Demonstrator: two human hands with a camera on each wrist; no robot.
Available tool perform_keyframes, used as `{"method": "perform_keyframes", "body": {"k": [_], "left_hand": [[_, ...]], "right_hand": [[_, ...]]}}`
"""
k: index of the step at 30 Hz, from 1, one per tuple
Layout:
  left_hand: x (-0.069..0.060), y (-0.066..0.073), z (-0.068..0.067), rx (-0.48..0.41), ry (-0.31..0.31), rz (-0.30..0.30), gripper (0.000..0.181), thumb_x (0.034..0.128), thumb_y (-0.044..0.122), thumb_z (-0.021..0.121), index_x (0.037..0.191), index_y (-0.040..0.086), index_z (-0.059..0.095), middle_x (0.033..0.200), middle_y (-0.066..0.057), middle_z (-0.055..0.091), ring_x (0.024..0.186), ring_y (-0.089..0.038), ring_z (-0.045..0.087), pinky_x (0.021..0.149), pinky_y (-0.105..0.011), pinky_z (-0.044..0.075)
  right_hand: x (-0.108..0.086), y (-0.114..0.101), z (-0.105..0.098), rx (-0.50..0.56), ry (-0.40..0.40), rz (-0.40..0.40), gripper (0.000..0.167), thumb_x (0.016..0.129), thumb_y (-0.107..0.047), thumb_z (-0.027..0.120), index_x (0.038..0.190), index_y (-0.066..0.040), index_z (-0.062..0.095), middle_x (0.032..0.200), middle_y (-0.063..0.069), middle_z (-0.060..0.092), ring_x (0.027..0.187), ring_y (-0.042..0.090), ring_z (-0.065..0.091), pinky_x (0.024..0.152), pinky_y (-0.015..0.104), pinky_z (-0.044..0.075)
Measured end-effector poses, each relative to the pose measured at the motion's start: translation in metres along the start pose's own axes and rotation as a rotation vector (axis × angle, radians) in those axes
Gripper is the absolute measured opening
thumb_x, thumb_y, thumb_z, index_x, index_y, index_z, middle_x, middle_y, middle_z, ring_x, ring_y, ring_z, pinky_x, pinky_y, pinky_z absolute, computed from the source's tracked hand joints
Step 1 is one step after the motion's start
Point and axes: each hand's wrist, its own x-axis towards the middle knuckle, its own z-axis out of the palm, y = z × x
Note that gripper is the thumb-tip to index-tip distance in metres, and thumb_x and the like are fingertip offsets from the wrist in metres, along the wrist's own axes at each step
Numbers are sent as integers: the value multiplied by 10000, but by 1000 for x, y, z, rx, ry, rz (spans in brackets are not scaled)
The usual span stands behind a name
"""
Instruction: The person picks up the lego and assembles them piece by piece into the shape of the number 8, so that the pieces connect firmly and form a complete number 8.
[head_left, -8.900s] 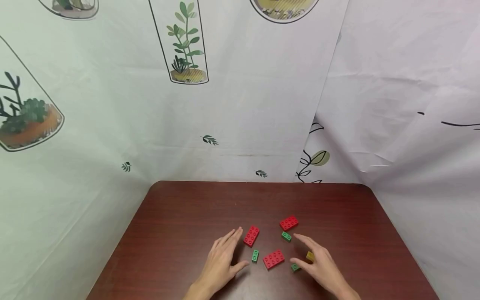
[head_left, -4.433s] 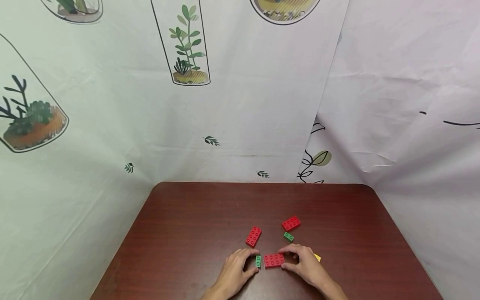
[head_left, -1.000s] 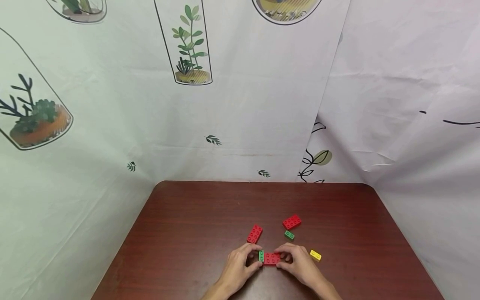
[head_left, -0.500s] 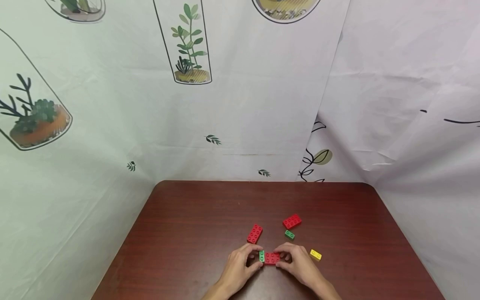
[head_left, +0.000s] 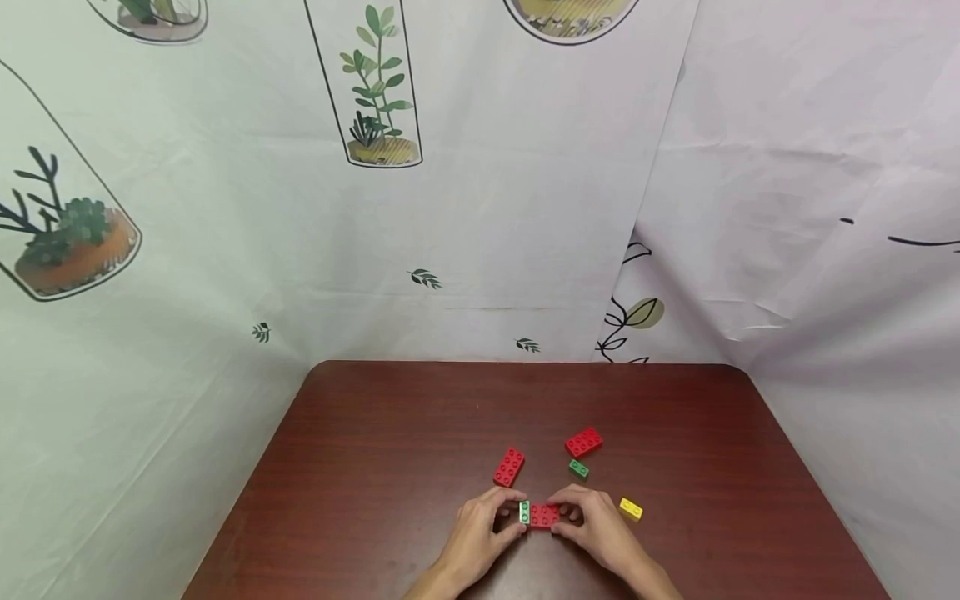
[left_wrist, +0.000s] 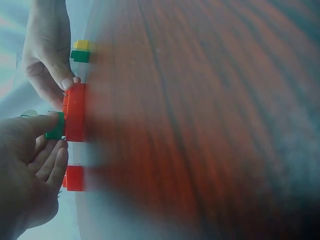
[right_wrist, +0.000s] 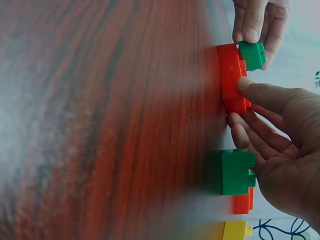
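On the table a red brick (head_left: 545, 516) lies between the two hands. My left hand (head_left: 474, 533) pinches a small green brick (head_left: 524, 512) at the red brick's left end. In the left wrist view this green brick (left_wrist: 55, 126) sits on top of the red brick (left_wrist: 76, 112); whether it is pressed fully down I cannot tell. My right hand (head_left: 603, 532) holds the right end of the red brick between thumb and fingers. The right wrist view shows the green brick (right_wrist: 251, 55) above one end of the red brick (right_wrist: 231, 80).
Behind the hands lie a red brick (head_left: 509, 467), another red brick (head_left: 583, 442) and a small green brick (head_left: 578, 468). A yellow brick (head_left: 631, 509) is to the right of my right hand. Patterned cloth (head_left: 495, 208) hangs behind the table (head_left: 390, 417).
Since the earliest frame both hands have closed in on the middle red brick. The left green brick has moved from beside it onto its left end. Over the last second the hands have barely moved.
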Motion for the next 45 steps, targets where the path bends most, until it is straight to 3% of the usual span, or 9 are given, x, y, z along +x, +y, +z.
{"method": "perform_keyframes", "body": {"k": [15, 38, 45], "left_hand": [[1, -3, 1, 13, 13, 10, 331, 895, 106, 870, 1201, 144, 748, 1115, 81, 729, 973, -61, 711, 832, -263, 596], [5, -6, 0, -94, -22, -30, 321, 899, 128, 868, 1199, 106, 757, 1096, 52, 741, 968, -106, 727, 823, -254, 609], [5, -8, 0, -105, -15, -10, 329, 889, 116, 875, 1197, 101, 759, 1103, 35, 749, 962, -107, 730, 822, -250, 609]], "right_hand": [[1, 1, 0, 15, -3, -1, 270, 834, -94, 915, 1076, -142, 808, 1018, -48, 747, 796, 63, 652, 659, 243, 562], [1, 3, -1, 68, -9, 50, 267, 829, -98, 918, 1068, -146, 809, 999, -63, 748, 806, 77, 669, 682, 254, 581], [1, 5, 0, 60, 23, 0, 280, 809, -87, 930, 1062, -115, 812, 997, -30, 764, 814, 74, 695, 689, 263, 602]]}}
